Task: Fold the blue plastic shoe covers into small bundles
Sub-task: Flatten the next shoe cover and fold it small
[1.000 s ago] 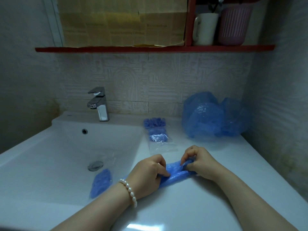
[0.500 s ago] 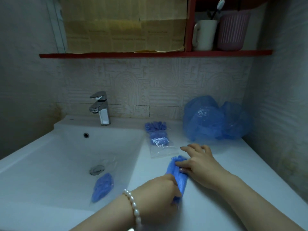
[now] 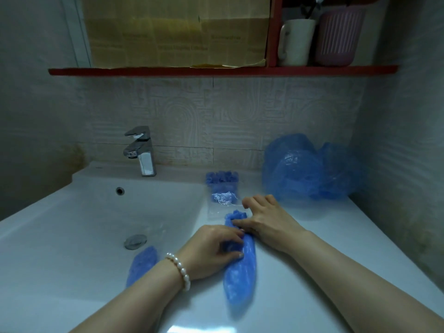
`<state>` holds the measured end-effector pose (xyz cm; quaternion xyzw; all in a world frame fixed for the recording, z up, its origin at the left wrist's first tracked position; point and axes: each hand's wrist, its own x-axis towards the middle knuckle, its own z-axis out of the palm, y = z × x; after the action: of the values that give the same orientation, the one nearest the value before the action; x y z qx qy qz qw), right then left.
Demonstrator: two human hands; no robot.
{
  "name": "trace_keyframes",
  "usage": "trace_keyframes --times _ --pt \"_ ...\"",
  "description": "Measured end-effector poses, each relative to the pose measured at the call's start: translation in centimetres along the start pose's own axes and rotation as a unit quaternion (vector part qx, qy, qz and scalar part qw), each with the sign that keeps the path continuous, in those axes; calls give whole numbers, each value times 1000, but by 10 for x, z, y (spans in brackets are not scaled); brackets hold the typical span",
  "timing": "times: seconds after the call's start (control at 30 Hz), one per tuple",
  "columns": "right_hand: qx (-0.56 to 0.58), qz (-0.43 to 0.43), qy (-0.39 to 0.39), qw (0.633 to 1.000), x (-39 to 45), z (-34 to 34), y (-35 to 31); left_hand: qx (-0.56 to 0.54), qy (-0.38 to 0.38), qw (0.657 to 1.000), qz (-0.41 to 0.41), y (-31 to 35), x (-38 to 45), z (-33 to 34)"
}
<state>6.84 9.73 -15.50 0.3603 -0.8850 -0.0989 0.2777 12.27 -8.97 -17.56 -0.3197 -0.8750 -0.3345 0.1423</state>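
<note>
A long, flattened blue shoe cover (image 3: pixel 240 275) lies lengthwise on the white counter (image 3: pixel 312 248), right of the basin. My left hand (image 3: pixel 212 249), with a pearl bracelet on the wrist, grips the cover's middle with curled fingers and thumb. My right hand (image 3: pixel 266 221) lies flat at the cover's far end, its thumb pressing on the plastic and its fingers spread on the counter. A pile of loose blue shoe covers (image 3: pixel 310 169) sits in the back right corner. A clear bag of folded blue bundles (image 3: pixel 222 188) lies behind my hands.
Another blue shoe cover (image 3: pixel 141 265) lies inside the sink basin (image 3: pixel 84 224) near the drain (image 3: pixel 135 241). A chrome faucet (image 3: pixel 141 152) stands at the back. A red shelf (image 3: pixel 216 70) above holds a white mug (image 3: pixel 296 42) and a pink cup (image 3: pixel 337 37).
The cover lay crosswise between both gripping hands; now it runs lengthwise toward me. My right hand has flattened onto its far end and my left hand has moved up to its middle.
</note>
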Motion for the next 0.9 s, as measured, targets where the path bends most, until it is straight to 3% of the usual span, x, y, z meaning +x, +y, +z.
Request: trace_keyframes --times 0.1,0.3,0.47,0.6,0.77,0.9 --pt "17 27 19 999 8 7 0 19 -39 998 -46 -4 8 -2" --pt "228 155 118 954 -13 6 12 51 -56 991 -112 -16 24 -2" --pt "471 145 -50 869 -23 -32 -11 24 -58 990 -128 -28 34 -5" --pt "433 96 -137 886 -14 -41 -28 6 -83 987 -137 -28 33 -6" --pt "409 75 -144 898 -16 -42 -31 -13 -121 982 -143 -29 33 -10" --pt "454 131 -152 868 -14 -44 -31 -18 -163 977 -139 -28 36 -15"
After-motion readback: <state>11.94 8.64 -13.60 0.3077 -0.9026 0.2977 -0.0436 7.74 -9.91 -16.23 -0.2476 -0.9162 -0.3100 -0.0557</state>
